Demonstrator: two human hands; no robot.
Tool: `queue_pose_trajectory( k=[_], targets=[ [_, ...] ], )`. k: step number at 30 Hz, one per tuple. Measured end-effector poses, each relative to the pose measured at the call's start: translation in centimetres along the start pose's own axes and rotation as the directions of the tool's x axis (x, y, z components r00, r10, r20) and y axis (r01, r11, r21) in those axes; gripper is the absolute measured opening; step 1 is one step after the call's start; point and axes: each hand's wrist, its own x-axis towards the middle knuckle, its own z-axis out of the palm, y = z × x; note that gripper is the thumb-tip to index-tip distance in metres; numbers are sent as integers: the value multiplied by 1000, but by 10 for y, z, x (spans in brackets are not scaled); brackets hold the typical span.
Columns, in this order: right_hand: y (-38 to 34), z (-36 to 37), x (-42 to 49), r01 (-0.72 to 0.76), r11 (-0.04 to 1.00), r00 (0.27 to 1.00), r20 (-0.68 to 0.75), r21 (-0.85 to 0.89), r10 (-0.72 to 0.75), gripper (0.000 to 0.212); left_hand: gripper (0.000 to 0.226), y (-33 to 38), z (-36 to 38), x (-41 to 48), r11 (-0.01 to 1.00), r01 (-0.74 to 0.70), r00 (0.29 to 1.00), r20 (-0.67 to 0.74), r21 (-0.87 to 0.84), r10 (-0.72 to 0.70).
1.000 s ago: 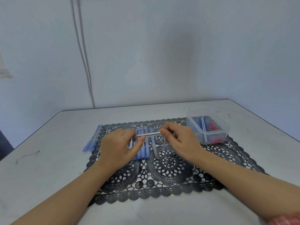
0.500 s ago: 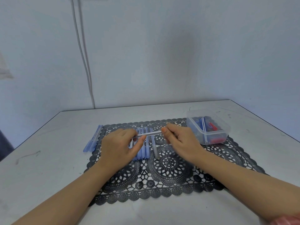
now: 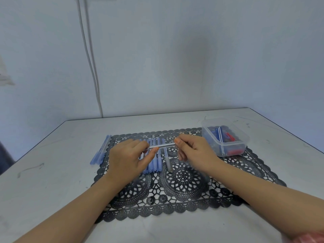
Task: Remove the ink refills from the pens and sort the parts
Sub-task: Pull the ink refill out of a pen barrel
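Pen (image 3: 162, 146): a thin, pale pen, held off the mat between the two hands.
Axis: its long axis ran side to side from one grip to the other, the right end a little higher in view; I could not tell which end was the tip.
Left hand (image 3: 128, 158): thumb and curled fingers pinched the pen's left end, knuckles up.
Right hand (image 3: 194, 151): thumb and forefinger clamped the pen's right end, the other fingers curled beneath.
Row (image 3: 155, 162): blue pens lay side by side just below the grip, at right angles to the held pen and partly hidden by the left hand.
Grey pen (image 3: 167, 160): lay beside the row, below the right-hand pinch.
Pile (image 3: 100, 151): pale blue pieces lay left of the left hand, at the mat's edge.
Box (image 3: 208, 135): clear plastic, right of the right hand, on the mat's far corner, holding red and blue parts (image 3: 229, 136).
Mat (image 3: 184, 190): black lace-patterned, under both hands.
Table (image 3: 52, 172): pale grey, scuffed, with the mat on it.
Room: plain pale wall behind the table; a white cable (image 3: 91, 67) ran down it, beyond the left hand.
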Motion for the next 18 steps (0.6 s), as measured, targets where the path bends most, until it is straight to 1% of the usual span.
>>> queue_pose_trajectory(
  k=[5, 8, 10, 11, 13, 15, 16, 18],
  targets=[
    [1, -1, 2, -66, 990, 997, 42, 124, 61, 41, 48, 0, 0, 1, 999, -36, 999, 0, 3, 36],
    [2, -1, 3, -75, 987, 996, 53, 139, 68, 42, 47, 1, -1, 1, 999, -48, 999, 8, 5, 48],
    [1, 0, 2, -66, 992, 997, 37, 108, 63, 41, 45, 0, -1, 1, 999, -48, 999, 18, 11, 48],
    [0, 0, 1, -56, 996, 998, 22, 65, 54, 39, 43, -1, -1, 0, 999, -48, 998, 29, 15, 48],
    [-1, 2, -1, -19, 996, 1000, 8, -82, 20, 32, 40, -4, 2, -1, 998, -55, 997, 62, 28, 53],
    [-1, 5, -1, 11, 977, 1000, 28, -211, -5, 23, 35, -7, 6, -3, 998, -44, 995, 90, 43, 40],
    [0, 7, -2, 8, 965, 998, 56, -263, 7, 25, 34, -8, 7, -2, 999, -22, 996, 92, 46, 18],
    [7, 10, -3, 9, 918, 988, 147, -395, 54, 44, 32, -9, 8, -3, 998, 54, 994, 95, 39, -58]
  ],
)
